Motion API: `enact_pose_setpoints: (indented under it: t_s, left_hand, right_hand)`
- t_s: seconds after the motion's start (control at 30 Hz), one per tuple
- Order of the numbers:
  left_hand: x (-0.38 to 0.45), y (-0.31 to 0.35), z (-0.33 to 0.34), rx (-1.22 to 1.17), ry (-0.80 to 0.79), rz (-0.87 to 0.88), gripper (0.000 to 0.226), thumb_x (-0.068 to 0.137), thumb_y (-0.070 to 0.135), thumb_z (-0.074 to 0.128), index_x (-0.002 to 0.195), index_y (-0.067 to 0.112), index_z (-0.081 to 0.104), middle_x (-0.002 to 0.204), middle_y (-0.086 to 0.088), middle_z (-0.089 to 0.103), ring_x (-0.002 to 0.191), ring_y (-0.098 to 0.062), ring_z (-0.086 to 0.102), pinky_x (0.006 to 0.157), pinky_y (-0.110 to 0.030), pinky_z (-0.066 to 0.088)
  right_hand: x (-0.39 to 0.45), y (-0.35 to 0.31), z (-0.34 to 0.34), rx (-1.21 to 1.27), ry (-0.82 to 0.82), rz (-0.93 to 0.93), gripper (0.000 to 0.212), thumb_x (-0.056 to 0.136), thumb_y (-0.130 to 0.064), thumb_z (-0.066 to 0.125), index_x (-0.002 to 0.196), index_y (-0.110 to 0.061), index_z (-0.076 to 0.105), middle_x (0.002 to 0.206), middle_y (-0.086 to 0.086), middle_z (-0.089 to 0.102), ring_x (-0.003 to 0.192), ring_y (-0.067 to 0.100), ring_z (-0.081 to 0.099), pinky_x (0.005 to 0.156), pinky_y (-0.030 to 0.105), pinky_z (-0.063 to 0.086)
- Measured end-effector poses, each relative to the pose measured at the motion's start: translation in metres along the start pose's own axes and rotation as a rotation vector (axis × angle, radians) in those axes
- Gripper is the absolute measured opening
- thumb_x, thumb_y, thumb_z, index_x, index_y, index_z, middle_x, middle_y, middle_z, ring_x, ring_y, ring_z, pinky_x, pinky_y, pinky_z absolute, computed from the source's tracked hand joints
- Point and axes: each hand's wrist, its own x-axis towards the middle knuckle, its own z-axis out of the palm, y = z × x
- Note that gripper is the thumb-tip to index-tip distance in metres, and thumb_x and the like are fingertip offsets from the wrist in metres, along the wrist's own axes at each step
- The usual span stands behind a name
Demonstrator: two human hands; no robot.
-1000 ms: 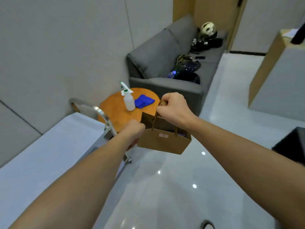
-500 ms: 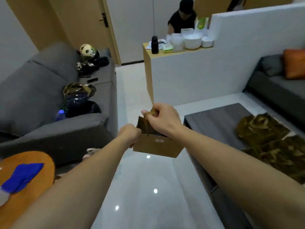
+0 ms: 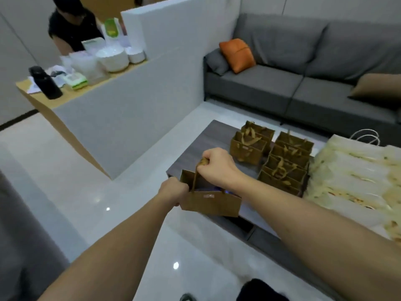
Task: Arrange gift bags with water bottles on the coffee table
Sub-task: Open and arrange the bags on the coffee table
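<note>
I carry a small brown paper gift bag (image 3: 211,203) in the air over the near left corner of the dark coffee table (image 3: 191,155). My right hand (image 3: 217,166) grips its twisted handles from above. My left hand (image 3: 173,190) holds the bag's left side. Something bluish shows inside the bag's open top. Several more brown gift bags (image 3: 273,153) stand in two rows on the table behind it.
A pale patterned bag with white handles (image 3: 355,168) lies on the table's right part. A grey sofa (image 3: 303,83) with an orange cushion (image 3: 237,54) runs behind. A white partition counter (image 3: 121,101) with bowls and a black bottle stands left; a person sits beyond it.
My view has swung right from the round side table and the other sofa to the coffee table. The bag, held the same way in both hands, now hangs over the table's corner.
</note>
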Motion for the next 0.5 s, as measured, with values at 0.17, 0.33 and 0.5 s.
enact_pose_setpoints:
  t_s: [0.17,0.33,0.5]
  left_hand:
    - [0.066,0.041,0.006,0.064,-0.036,0.084,0.025,0.089,0.028,0.061,0.108,0.012,0.061,0.104,-0.012,0.064,0.090,-0.029,0.066,0.077,-0.041,0.063]
    - [0.124,0.082,0.024,0.168,-0.086,0.152,0.020,0.089,0.029,0.062,0.101,0.012,0.065,0.097,-0.009,0.066,0.091,-0.025,0.064,0.079,-0.036,0.058]
    - [0.178,0.130,0.050,0.187,-0.130,0.166,0.015,0.089,0.017,0.061,0.098,0.009,0.069,0.097,-0.013,0.069,0.094,-0.028,0.065,0.084,-0.037,0.056]
  right_hand:
    - [0.051,0.027,-0.016,0.006,0.108,0.115,0.019,0.078,-0.010,0.060,0.061,-0.014,0.053,0.063,0.009,0.055,0.067,0.029,0.060,0.058,0.047,0.053]
    - [0.111,0.071,-0.015,0.036,0.166,0.186,0.017,0.083,-0.009,0.065,0.067,-0.014,0.061,0.068,0.006,0.060,0.069,0.022,0.062,0.063,0.046,0.058]
    - [0.174,0.126,-0.017,0.037,0.130,0.264,0.015,0.080,-0.012,0.065,0.067,-0.017,0.061,0.067,0.003,0.060,0.068,0.021,0.061,0.064,0.047,0.058]
